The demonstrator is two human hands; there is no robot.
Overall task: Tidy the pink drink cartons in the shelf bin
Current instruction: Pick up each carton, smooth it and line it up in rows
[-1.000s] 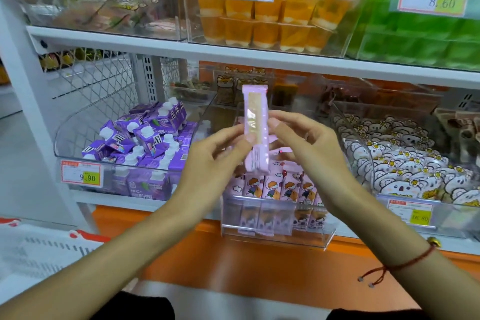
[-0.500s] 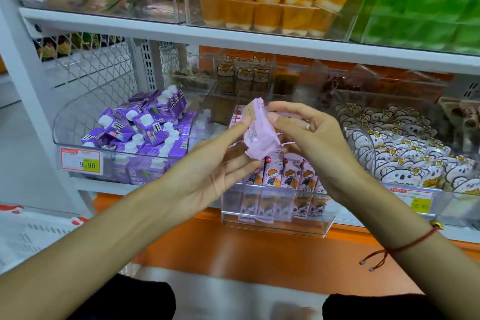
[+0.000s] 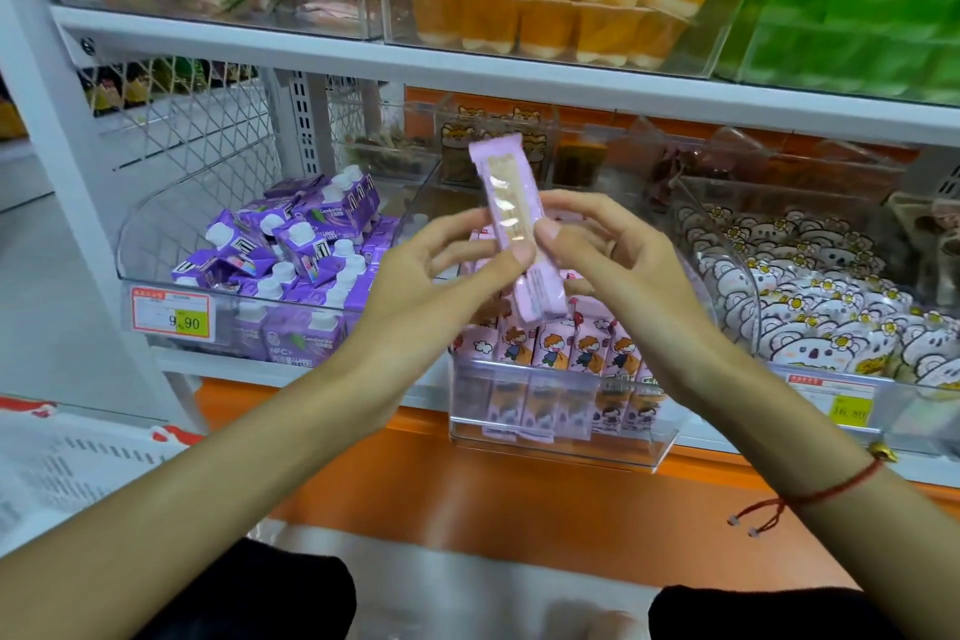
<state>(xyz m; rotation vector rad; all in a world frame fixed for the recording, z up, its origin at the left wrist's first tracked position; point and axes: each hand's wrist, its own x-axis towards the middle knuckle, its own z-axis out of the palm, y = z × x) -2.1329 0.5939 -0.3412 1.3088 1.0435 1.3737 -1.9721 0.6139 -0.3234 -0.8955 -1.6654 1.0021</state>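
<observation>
A pink drink carton is held upright and slightly tilted in front of the shelf, its narrow side with the straw facing me. My left hand pinches it from the left and my right hand pinches it from the right. Below and behind it stands a clear shelf bin holding a row of upright pink cartons with a cartoon figure on each. The bin's front juts out past the shelf edge.
A clear bin of purple cartons sits to the left, with a 9.90 price tag. A bin of white bear-print packs sits to the right. An upper shelf with orange and green jelly cups hangs overhead.
The carton was upright, then turned flat between my fingers, and now stands upright again, tilted a little. Both hands stay in front of the bin. The view has tipped slightly downward.
</observation>
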